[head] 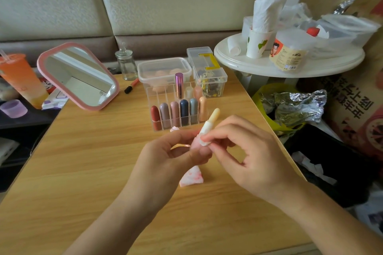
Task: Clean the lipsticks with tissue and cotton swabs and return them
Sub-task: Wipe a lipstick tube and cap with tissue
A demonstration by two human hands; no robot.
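Spanning most of the view, the wooden table (83,171) carries a pink-framed mirror (78,76), tilted back at its far left. To the right of the mirror stands a clear organizer (152,97) with stored lipsticks (175,112) upright in its compartments, six in the front row and three behind. Nearer the person, above the middle of the table, the left hand (165,155) curls fingers and thumb round the pink base of the held lipstick (208,127). Its pale cream end points up and away, toward the organizer's front right corner. The right hand (248,155) pinches a white tissue wad (205,142) against the lipstick's lower part. Beneath the hands a stained tissue (191,178), blotched pink, lies on the table. A smaller pink scrap (174,129) lies just in front of the organizer.
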